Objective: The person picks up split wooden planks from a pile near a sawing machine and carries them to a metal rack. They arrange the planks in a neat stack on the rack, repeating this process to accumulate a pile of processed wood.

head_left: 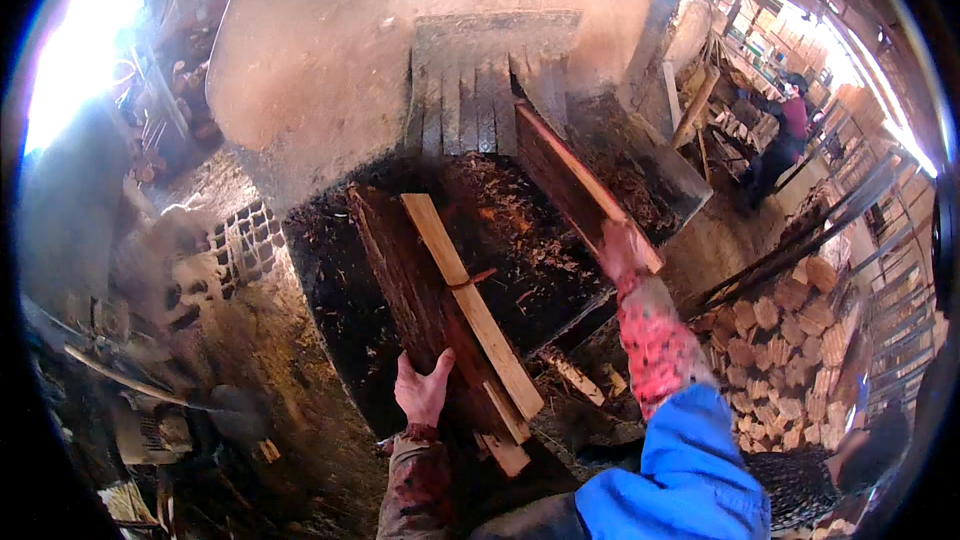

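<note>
A long bark-edged wood slab (570,162) runs from the dark metal feed table (335,310) up to a curtain of hanging strips (468,105). Its near end is in my right hand (622,250), which is blurred by motion. On the table's left side lie more bark-covered slabs (395,265) and a pale wood strip (475,315), slanting toward me. My left hand (420,390) rests at the edge of these slabs, thumb spread away from the fingers. Some of its fingertips are hard to make out.
A large dusty machine housing (330,50) rises behind the table. Stacked cut wood (780,350) fills the right side, beside dark metal rails (800,230). A co-worker (780,145) stands at the far right. A motor-like unit (150,430) sits at lower left.
</note>
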A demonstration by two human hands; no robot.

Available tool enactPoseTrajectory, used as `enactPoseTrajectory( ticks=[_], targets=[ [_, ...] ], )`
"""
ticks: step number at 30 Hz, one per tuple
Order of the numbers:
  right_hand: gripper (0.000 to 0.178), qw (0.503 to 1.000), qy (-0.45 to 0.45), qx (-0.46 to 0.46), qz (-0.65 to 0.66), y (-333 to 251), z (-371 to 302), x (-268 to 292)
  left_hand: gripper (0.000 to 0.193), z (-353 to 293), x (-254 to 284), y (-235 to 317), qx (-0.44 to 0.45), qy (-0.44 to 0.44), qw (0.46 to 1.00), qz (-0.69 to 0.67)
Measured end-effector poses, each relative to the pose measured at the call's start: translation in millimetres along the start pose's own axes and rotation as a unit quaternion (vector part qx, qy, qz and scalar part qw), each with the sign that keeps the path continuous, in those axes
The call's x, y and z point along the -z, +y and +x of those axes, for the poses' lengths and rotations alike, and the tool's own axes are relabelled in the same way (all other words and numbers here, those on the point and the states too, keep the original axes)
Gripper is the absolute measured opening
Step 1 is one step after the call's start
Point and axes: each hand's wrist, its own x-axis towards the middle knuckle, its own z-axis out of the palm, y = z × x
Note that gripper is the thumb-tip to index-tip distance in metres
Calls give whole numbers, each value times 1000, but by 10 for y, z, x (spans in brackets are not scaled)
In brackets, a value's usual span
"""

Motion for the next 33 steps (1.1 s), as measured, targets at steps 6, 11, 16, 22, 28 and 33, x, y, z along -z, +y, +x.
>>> enactPoseTrajectory(
  ticks=[6, 11, 16, 22, 28, 33],
  targets=[
    [18, 952, 26, -50, 300, -705, -1364, 104, 86, 34, -121, -204, -11, 6, 1000, -7],
    [19, 932, -13, -9, 361, -1081, -2022, 385, 89, 13, -36, 16, 1, -18, 1000, 3],
    [46, 897, -66, -10, 437, -1395, -2058, 540, 91, -1, 12, 104, 15, -44, 997, 63],
    [52, 854, -52, 27, 518, -1900, -1823, 617, 89, 19, -9, 22, 8, -60, 998, 20],
    [49, 885, -70, 57, 456, -2002, -1863, 280, 82, -16, 8, 102, -1, -17, 999, 37],
    [46, 906, -78, 65, 411, -2080, -1854, 394, 81, -40, 60, 172, 4, -35, 999, 32]
  ],
)
